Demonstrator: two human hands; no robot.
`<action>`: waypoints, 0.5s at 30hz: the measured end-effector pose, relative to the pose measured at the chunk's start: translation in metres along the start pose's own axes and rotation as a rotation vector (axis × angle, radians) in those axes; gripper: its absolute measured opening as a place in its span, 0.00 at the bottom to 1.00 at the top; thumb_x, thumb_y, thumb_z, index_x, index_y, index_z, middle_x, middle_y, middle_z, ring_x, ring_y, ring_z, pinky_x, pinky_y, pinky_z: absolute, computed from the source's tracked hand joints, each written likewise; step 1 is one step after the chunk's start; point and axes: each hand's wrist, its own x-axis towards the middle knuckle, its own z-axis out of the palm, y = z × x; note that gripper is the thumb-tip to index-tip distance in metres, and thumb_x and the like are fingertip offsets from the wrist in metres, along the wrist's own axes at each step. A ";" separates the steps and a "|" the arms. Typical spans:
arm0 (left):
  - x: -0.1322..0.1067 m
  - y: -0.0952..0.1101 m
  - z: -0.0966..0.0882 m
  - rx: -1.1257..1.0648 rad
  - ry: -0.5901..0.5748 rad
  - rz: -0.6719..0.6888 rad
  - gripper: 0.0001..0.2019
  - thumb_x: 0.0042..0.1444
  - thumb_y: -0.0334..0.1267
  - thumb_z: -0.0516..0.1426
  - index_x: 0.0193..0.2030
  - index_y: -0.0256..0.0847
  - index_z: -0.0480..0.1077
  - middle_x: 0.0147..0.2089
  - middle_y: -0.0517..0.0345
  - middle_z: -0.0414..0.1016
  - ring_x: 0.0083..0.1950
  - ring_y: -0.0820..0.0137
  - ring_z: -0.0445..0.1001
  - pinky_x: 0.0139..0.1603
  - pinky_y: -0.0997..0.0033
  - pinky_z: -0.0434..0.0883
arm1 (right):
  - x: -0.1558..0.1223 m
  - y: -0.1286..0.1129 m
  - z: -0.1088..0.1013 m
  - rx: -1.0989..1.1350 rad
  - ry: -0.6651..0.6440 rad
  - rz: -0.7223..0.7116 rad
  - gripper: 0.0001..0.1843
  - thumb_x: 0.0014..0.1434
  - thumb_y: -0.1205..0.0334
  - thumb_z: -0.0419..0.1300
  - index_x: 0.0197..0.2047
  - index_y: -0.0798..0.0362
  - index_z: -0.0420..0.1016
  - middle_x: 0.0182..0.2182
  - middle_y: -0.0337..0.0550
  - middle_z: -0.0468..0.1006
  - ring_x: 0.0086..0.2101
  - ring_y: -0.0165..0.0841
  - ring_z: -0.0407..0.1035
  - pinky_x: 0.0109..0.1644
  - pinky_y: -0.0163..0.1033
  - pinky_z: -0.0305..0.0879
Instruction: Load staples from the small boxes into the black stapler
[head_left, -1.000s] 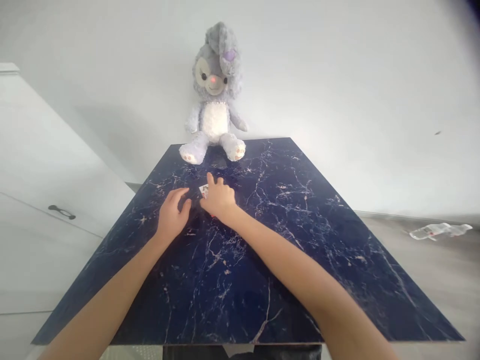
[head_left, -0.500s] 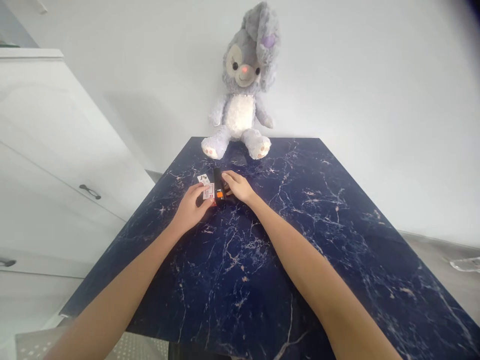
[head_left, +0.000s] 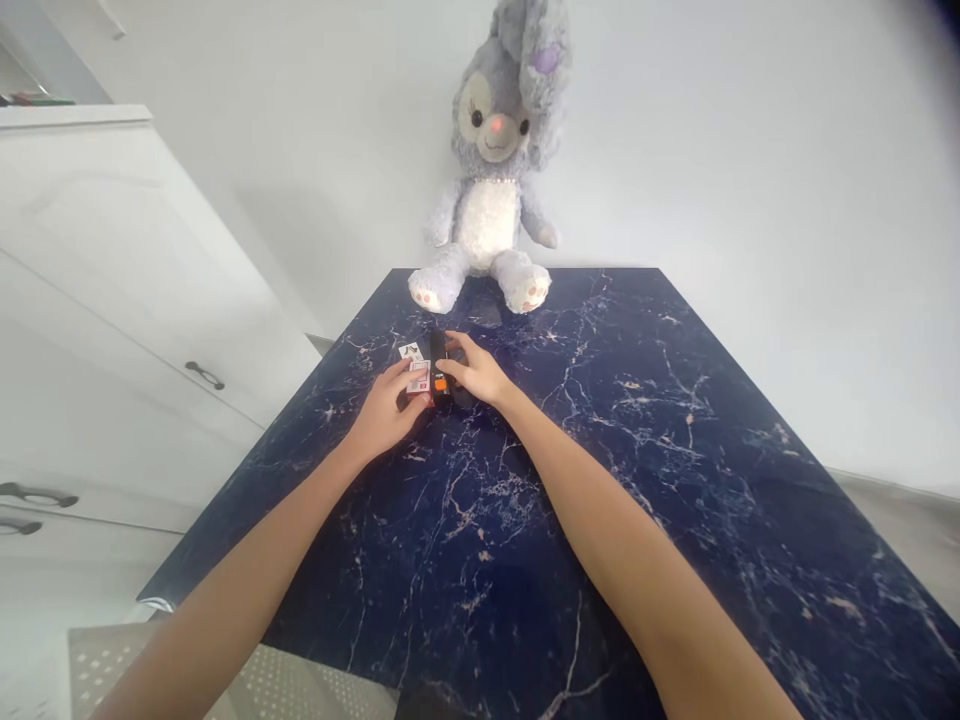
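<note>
Between thumb and fingers of my left hand [head_left: 384,412] is a small white-and-red box [head_left: 419,378], printed on top. Just behind it, a white card-like piece [head_left: 410,351] with black pictures shows in part. Close along the box's right side stands a narrow black case [head_left: 438,348] with an orange patch near its front end. My right hand [head_left: 480,374] grips this case from the right, thumb on its top and forefinger at its far end. Its other fingers are partly hidden behind the case.
A blue marble-patterned table [head_left: 525,520] lies under both hands. At its far edge sits a large grey plush rabbit [head_left: 487,215] against the wall. A white cabinet [head_left: 112,300] with dark handles borders the left side, and a dotted pale surface [head_left: 285,690] shows below the front edge.
My right thumb has come over onto the top of the black case, and the forefinger reaches its far end. My left hand stays on the box. The camera view has shifted slightly.
</note>
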 end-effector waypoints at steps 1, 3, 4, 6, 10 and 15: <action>0.000 0.000 0.000 0.008 -0.003 0.005 0.22 0.63 0.48 0.59 0.63 0.46 0.71 0.71 0.43 0.63 0.71 0.49 0.63 0.68 0.42 0.63 | -0.001 -0.001 0.000 -0.030 0.006 -0.017 0.38 0.59 0.51 0.62 0.70 0.48 0.59 0.64 0.49 0.69 0.38 0.33 0.74 0.48 0.45 0.75; 0.001 0.001 0.001 0.017 -0.005 0.020 0.24 0.61 0.50 0.61 0.62 0.46 0.71 0.70 0.43 0.65 0.70 0.48 0.64 0.68 0.42 0.64 | -0.002 -0.003 -0.001 -0.042 -0.019 -0.022 0.40 0.59 0.51 0.63 0.72 0.44 0.57 0.67 0.47 0.66 0.39 0.32 0.74 0.51 0.45 0.74; 0.002 0.002 0.001 0.015 0.001 0.028 0.24 0.60 0.50 0.61 0.62 0.45 0.71 0.68 0.43 0.67 0.70 0.49 0.64 0.68 0.43 0.64 | -0.002 -0.004 -0.002 -0.020 -0.047 -0.007 0.41 0.59 0.51 0.63 0.72 0.43 0.56 0.67 0.46 0.65 0.39 0.32 0.74 0.50 0.45 0.74; 0.004 0.004 0.001 -0.013 0.022 0.035 0.23 0.61 0.50 0.61 0.60 0.45 0.72 0.65 0.44 0.70 0.68 0.50 0.67 0.66 0.46 0.66 | 0.000 -0.006 -0.006 0.052 -0.105 0.033 0.42 0.58 0.51 0.63 0.73 0.42 0.56 0.67 0.46 0.66 0.39 0.33 0.74 0.44 0.43 0.75; 0.004 0.009 -0.002 -0.070 0.017 0.014 0.23 0.61 0.50 0.61 0.60 0.44 0.72 0.65 0.44 0.71 0.67 0.51 0.68 0.66 0.47 0.66 | 0.003 -0.009 -0.011 0.126 -0.140 0.052 0.40 0.53 0.51 0.67 0.67 0.47 0.63 0.61 0.48 0.71 0.40 0.34 0.73 0.39 0.39 0.74; 0.000 0.010 -0.004 -0.175 -0.062 -0.025 0.26 0.62 0.54 0.60 0.64 0.47 0.69 0.70 0.45 0.65 0.74 0.51 0.58 0.70 0.46 0.61 | -0.003 -0.010 -0.014 0.016 0.028 0.012 0.28 0.50 0.43 0.69 0.49 0.49 0.76 0.43 0.39 0.78 0.38 0.34 0.70 0.49 0.42 0.69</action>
